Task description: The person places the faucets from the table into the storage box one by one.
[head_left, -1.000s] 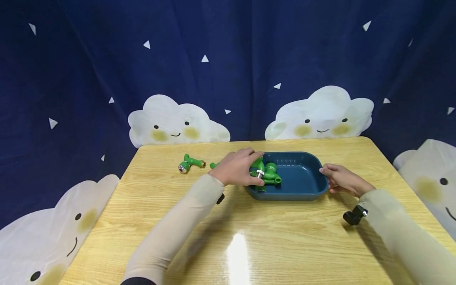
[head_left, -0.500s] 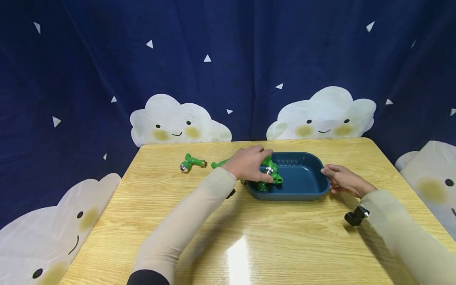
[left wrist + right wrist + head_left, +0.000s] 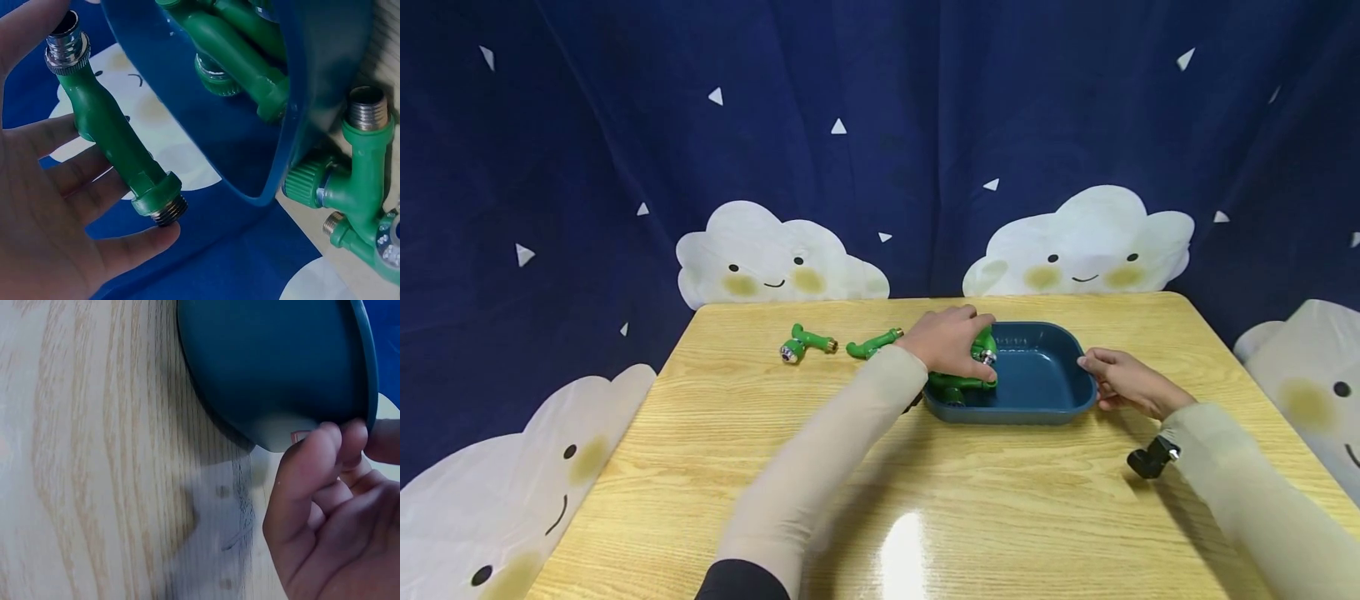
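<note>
My left hand is over the left end of a dark blue plastic tub. In the left wrist view it grips a green plastic tap with threaded metal at its lower end and a chrome collar at the other, held between thumb and fingers. More green taps lie inside the tub, partly covered by my left hand in the head view. At the tub's right end my right hand pinches the rim, thumb on one side and fingertips on the other.
On the wooden table, left of the tub, lie a green tap with a chrome knob and another green tap partly behind my left forearm. A dark blue cloud-printed curtain hangs behind the table.
My left hand has moved to the right with the tap, from the tub's left edge to farther over it. The tap behind my left forearm shows more. The right hand keeps its hold on the rim.
</note>
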The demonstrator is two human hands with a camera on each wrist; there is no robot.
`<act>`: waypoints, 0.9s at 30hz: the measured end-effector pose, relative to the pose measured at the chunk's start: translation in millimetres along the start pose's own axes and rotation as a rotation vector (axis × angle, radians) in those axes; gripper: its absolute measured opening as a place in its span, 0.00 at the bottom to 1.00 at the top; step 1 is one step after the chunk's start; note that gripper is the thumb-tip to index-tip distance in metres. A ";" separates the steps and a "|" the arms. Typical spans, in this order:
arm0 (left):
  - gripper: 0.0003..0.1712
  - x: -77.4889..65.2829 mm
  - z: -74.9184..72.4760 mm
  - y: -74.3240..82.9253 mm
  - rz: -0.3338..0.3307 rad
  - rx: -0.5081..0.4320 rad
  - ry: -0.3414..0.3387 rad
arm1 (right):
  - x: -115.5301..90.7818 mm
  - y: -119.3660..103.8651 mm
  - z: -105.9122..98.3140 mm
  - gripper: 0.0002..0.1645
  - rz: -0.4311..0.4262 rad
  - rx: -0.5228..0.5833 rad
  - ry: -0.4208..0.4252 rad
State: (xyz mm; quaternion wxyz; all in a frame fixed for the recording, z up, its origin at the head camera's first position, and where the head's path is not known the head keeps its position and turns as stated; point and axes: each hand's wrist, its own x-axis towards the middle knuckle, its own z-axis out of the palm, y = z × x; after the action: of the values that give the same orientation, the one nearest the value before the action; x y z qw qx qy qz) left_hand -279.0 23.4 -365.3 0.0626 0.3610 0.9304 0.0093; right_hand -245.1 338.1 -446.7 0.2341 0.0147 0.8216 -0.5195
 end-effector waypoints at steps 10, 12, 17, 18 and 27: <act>0.51 14.9 4.2 9.4 -0.021 -0.005 -0.039 | -2.4 -1.9 1.0 0.20 -0.014 -0.019 0.014; 0.52 17.1 5.7 10.8 -0.026 -0.003 -0.055 | -2.2 -2.7 1.2 0.20 -0.007 -0.015 0.015; 0.52 22.1 7.7 13.8 -0.036 0.000 -0.086 | 0.4 -2.8 1.7 0.19 0.004 -0.013 0.017; 0.52 23.1 7.6 14.5 -0.038 0.000 -0.089 | 0.9 -2.8 1.8 0.19 0.003 -0.012 0.017; 0.53 34.6 5.9 24.3 -0.026 0.025 -0.142 | 3.0 -1.1 0.2 0.19 0.023 -0.001 0.012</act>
State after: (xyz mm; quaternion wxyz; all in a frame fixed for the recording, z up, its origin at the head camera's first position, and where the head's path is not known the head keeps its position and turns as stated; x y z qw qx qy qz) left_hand -287.3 64.5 -373.5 0.1241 0.3492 0.9283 -0.0290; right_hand -248.1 336.7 -447.1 0.2353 0.0271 0.8230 -0.5164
